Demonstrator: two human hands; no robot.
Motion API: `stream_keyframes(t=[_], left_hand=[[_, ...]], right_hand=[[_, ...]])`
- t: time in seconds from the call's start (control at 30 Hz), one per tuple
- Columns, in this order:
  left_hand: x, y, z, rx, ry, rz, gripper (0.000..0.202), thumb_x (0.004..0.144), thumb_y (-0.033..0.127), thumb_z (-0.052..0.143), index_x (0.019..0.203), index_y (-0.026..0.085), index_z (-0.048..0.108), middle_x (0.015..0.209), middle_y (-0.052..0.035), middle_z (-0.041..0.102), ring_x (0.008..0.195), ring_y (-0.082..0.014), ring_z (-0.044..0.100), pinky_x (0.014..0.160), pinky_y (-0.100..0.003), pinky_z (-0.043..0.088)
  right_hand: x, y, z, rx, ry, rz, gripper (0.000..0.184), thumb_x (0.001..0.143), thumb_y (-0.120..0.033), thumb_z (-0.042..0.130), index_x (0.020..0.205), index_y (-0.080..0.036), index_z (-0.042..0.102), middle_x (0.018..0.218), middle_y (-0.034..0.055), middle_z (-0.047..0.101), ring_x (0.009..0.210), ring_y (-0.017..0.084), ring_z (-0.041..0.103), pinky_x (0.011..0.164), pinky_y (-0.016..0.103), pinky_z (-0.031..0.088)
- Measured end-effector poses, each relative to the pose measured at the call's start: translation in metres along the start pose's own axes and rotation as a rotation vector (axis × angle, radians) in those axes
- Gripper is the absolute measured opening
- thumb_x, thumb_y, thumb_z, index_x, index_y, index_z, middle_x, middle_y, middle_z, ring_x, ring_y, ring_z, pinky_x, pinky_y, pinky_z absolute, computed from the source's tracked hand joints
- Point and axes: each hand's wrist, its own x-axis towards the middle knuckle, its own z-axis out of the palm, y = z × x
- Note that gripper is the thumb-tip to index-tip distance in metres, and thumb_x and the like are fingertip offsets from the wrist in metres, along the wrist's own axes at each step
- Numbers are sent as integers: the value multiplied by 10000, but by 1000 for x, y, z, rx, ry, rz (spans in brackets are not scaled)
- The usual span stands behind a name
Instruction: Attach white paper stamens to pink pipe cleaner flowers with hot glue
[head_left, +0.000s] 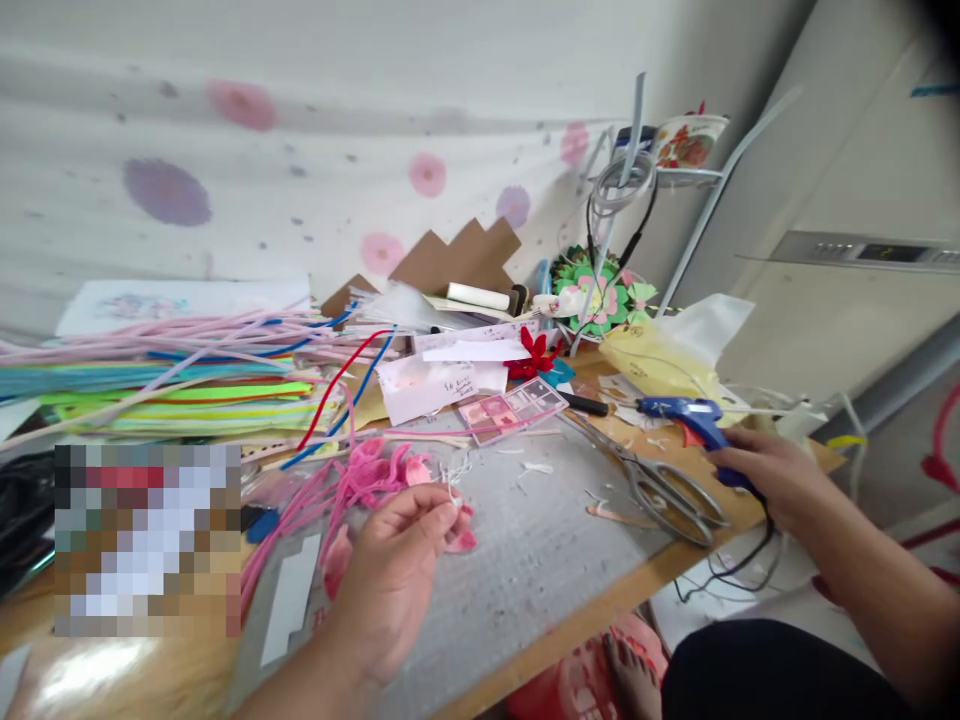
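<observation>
My right hand [772, 468] is wrapped around the handle of a blue hot glue gun [684, 408], over the right part of the table; its nozzle points left. Over the grey mat [517, 560], the thumb and fingers of my left hand [405, 555] pinch a small white piece [454, 497], too small to make out fully. Thin white strands [452, 466] show just above the fingertips. Pink petals [460, 541] lie at or behind those fingers, partly hidden. Beside this hand is a heap of pink fuzzy stems [375, 472].
Large metal scissors [664, 490] lie near the right table edge, beside the glue gun's cord. Bundles of coloured fuzzy stems [180, 400] fill the left back. A red flower [534, 353], papers [427, 387] and a yellow packet [656, 355] lie along the back.
</observation>
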Motion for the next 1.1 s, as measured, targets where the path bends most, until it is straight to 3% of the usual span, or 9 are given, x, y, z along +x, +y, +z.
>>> stream_keyframes(t=[0.1,0.2,0.3,0.4,0.57,0.63,0.9,1.1], left_hand=[[-1,0,0,-2,21,-2,106,669,240,759,726,177,696,701,-12,665,722,-153,593,730,-290,426],[-1,0,0,12,47,5,124,654,256,765,714,175,692,698,-14,661,733,-159,594,747,-300,421],[-2,0,0,47,57,16,133,652,273,759,696,171,685,707,-21,655,756,-173,595,749,-308,420],[-2,-1,0,86,61,44,117,674,269,735,705,173,677,741,-29,653,773,-180,589,727,-307,420],[-4,0,3,135,48,47,96,695,247,699,704,160,659,751,-30,629,704,-157,557,681,-300,422],[-4,1,3,137,29,48,98,704,247,687,702,156,653,735,-27,616,680,-150,546,669,-296,420],[-5,1,3,110,36,39,96,702,242,691,714,157,648,737,-21,612,670,-141,543,666,-288,415],[-5,2,3,127,31,57,79,700,226,703,704,158,664,721,-10,609,652,-121,527,645,-257,404]], right_hand=[[-30,-39,14,282,-56,2,113,718,-310,607,785,-225,577,613,37,632,537,200,628,522,310,516],[-62,-70,40,493,-218,-18,259,664,-299,694,892,-188,646,627,24,630,560,181,607,521,285,507],[-91,-85,66,461,-301,-76,221,660,-294,724,861,-208,689,745,43,694,658,194,648,583,282,540],[-109,-93,80,290,-348,-232,202,692,-328,709,875,-243,702,849,62,727,741,235,689,632,322,575],[-117,-116,84,83,-392,-624,41,729,-260,633,758,-265,662,739,25,688,667,219,677,579,307,581],[-116,-126,84,51,-406,-710,93,738,-211,588,663,-264,603,668,6,639,640,201,657,557,282,568],[-114,-133,84,-31,-385,-799,140,744,-172,536,640,-266,541,651,1,616,670,204,658,543,277,555],[-115,-135,82,-65,-404,-779,147,746,-158,545,648,-267,546,661,-8,618,672,194,658,548,268,552]])
